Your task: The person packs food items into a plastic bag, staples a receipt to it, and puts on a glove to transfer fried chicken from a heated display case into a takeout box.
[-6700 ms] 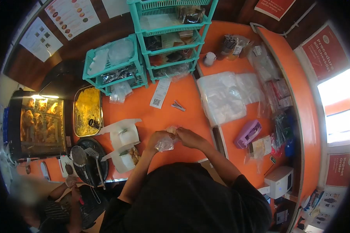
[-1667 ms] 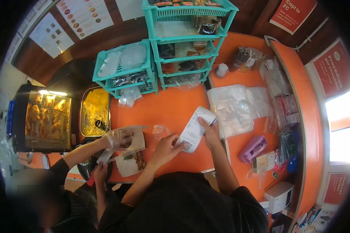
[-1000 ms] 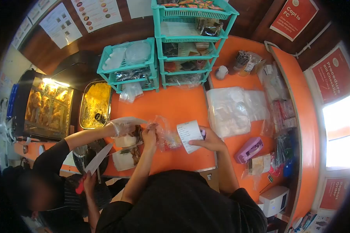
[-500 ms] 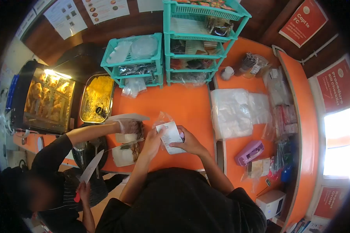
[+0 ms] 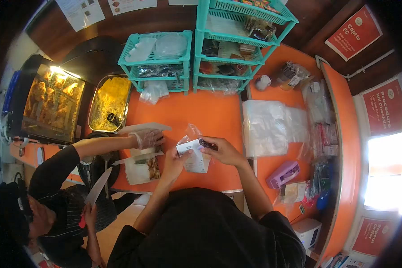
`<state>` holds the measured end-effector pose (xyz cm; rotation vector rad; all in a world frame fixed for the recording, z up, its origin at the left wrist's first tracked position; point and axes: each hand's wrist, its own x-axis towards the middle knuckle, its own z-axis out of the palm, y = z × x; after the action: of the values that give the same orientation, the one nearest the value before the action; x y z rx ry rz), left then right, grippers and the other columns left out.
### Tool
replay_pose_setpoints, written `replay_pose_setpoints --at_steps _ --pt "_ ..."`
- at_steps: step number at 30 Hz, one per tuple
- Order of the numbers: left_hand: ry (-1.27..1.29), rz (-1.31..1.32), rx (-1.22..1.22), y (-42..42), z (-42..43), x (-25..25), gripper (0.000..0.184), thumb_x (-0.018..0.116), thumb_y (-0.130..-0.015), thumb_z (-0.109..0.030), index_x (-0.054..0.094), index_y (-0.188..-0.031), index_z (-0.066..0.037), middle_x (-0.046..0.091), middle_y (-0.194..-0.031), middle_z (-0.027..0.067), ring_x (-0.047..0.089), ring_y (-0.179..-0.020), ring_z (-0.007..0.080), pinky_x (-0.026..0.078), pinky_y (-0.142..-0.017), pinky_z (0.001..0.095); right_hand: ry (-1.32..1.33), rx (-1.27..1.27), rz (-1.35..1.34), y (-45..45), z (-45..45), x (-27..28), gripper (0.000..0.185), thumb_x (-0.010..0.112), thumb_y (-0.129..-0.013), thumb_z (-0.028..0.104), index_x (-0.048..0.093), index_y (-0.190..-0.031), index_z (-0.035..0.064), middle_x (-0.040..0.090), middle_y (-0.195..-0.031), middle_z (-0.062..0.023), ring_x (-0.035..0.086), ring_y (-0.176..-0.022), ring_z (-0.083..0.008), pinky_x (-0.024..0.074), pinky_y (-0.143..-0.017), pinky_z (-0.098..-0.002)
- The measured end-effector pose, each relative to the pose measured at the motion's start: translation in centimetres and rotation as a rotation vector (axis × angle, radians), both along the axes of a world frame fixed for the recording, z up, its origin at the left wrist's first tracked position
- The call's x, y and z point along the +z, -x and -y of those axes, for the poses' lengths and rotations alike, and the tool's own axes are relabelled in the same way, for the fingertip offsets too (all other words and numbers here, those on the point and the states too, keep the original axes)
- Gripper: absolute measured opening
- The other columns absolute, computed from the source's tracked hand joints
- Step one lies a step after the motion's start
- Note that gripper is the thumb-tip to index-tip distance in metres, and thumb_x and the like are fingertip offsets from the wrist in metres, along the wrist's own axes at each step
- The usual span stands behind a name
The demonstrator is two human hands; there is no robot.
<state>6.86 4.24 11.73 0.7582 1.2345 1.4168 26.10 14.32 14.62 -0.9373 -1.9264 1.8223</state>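
Observation:
In front of me, my left hand (image 5: 174,163) pinches a white printed receipt (image 5: 196,166), its top part folded over. A small clear plastic bag (image 5: 192,131) sticks up behind the receipt; what it contains is hidden. My right hand (image 5: 226,154) is closed around a small dark stapler (image 5: 208,144), whose end meets the receipt's upper right edge. Both hands are above the orange counter (image 5: 221,117).
On the left a co-worker holds a large knife (image 5: 98,190); their gloved hand is by food in paper (image 5: 140,172). Beyond are a tray of yellow food (image 5: 111,100) and a lit display case (image 5: 53,105). Clear bags (image 5: 265,127) and a purple tape dispenser (image 5: 283,174) lie right.
The receipt has been folded over at the top, and the stapler in my right hand has come up to its edge. The co-worker's gloved hand has shifted over the wrapped food.

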Motion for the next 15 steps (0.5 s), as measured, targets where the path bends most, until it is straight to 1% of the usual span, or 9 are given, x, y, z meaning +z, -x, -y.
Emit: replay_pose_setpoints --at_steps 1,3,4,7,8,10,11,13,15 --pt "-0.002 0.003 0.006 0.2 0.1 -0.4 0.032 0.068 -0.091 -0.009 0.064 -0.118 0.007 0.07 -0.106 0.0056 0.061 -0.096 0.0094 0.05 -0.084 0.0276 0.065 0.046 0.121 0.1 -0.3 0.5 0.048 0.069 -0.093 0.014 0.054 -0.135 -0.0035 0.06 -0.115 -0.005 0.054 -0.101 -0.0091 0.0483 -0.087 -0.0287" --pt "0.034 -0.02 -0.162 0.8 0.5 -1.1 0.052 0.067 -0.093 -0.008 0.048 -0.141 0.002 0.064 -0.122 0.0079 0.058 -0.111 0.0121 0.045 -0.096 0.028 0.083 0.053 0.112 0.6 -0.4 0.8 0.047 0.07 -0.093 0.015 0.055 -0.134 -0.0032 0.061 -0.115 -0.0051 0.055 -0.101 -0.0089 0.0482 -0.087 -0.0279" --pt "0.034 -0.017 -0.153 0.8 0.6 -1.5 0.052 0.067 -0.093 -0.008 0.048 -0.141 0.002 0.064 -0.122 0.0079 0.058 -0.111 0.0121 0.045 -0.096 0.028 0.105 0.052 0.101 0.8 -0.4 0.8 0.046 0.071 -0.092 0.016 0.057 -0.132 -0.0028 0.061 -0.114 -0.0053 0.055 -0.1 -0.0088 0.0482 -0.087 -0.027" --pt "0.035 -0.023 -0.16 0.6 0.6 -0.7 0.043 0.065 -0.096 -0.012 0.053 -0.135 0.002 0.065 -0.121 0.0072 0.058 -0.11 0.012 0.046 -0.096 0.0277 -0.128 0.106 -0.051 1.5 -0.4 0.3 0.048 0.072 -0.091 0.016 0.057 -0.134 -0.001 0.064 -0.11 -0.003 0.057 -0.095 -0.0088 0.0494 -0.083 -0.026" --pt "0.02 0.051 -0.111 0.4 0.7 -0.2 0.038 0.063 -0.097 -0.015 0.057 -0.13 0.002 0.065 -0.118 0.0061 0.059 -0.107 0.0112 0.046 -0.093 0.0272 -0.128 0.108 -0.049 1.4 -0.4 0.2 0.048 0.072 -0.091 0.016 0.057 -0.134 -0.001 0.064 -0.11 -0.003 0.057 -0.095 -0.0088 0.0494 -0.083 -0.026" --pt "0.005 0.127 -0.062 0.2 0.7 0.3 0.033 0.062 -0.099 -0.018 0.06 -0.125 0.002 0.066 -0.115 0.0051 0.059 -0.104 0.0104 0.047 -0.091 0.0268 -0.086 0.089 -0.054 1.4 -0.5 0.3 0.045 0.07 -0.093 0.014 0.057 -0.133 0.0 0.066 -0.107 -0.0025 0.058 -0.093 -0.0086 0.05 -0.079 -0.0253" --pt "0.0 0.043 -0.03 0.2 0.7 0.0 0.03 0.06 -0.1 -0.02 0.062 -0.121 0.001 0.067 -0.111 0.0041 0.059 -0.1 0.0097 0.047 -0.088 0.0263 -0.087 0.092 -0.054 1.3 -0.6 0.3 0.045 0.07 -0.093 0.014 0.057 -0.133 0.0 0.066 -0.107 -0.0025 0.058 -0.093 -0.0086 0.05 -0.079 -0.0253" --pt "-0.006 -0.042 0.005 0.0 0.6 -0.3 0.029 0.059 -0.101 -0.023 0.064 -0.116 0.001 0.067 -0.108 0.003 0.059 -0.097 0.0089 0.047 -0.086 0.0259 0.134 0.056 -0.035 0.7 -1.0 0.4 0.041 0.069 -0.094 0.018 0.06 -0.129 -0.0007 0.066 -0.104 -0.0039 0.06 -0.089 -0.0092 0.0504 -0.078 -0.026" --pt "0.003 0.002 0.051 -0.4 0.6 -0.5 0.026 0.058 -0.102 -0.022 0.067 -0.11 0.001 0.068 -0.095 0.0015 0.059 -0.085 0.0055 0.047 -0.073 0.025 0.169 0.07 -0.008 0.2 -1.5 0.3 0.039 0.068 -0.094 0.017 0.06 -0.128 -0.0005 0.066 -0.102 -0.003 0.058 -0.086 -0.0084 0.0501 -0.075 -0.0254"
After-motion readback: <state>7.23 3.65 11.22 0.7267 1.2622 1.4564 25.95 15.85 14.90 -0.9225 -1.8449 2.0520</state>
